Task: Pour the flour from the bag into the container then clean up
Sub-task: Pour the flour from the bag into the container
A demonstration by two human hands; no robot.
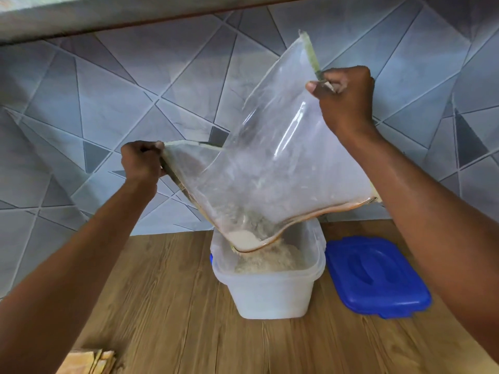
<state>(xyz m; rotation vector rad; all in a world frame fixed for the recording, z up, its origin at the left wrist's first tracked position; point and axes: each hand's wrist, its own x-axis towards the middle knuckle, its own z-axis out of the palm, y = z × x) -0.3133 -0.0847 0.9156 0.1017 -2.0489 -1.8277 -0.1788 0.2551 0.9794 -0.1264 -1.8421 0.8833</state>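
1. The bag (272, 163) is held upside down over the container (267, 282); its far corners are pinched by the left hand (141, 160) and the right hand (345, 95).
2. Flour (243, 238) could be spilled on the counter (175, 306) if the mouth is shifted past the rim.
3. The lid (375, 276) lies just right of the container; open room is seen at the left and near.
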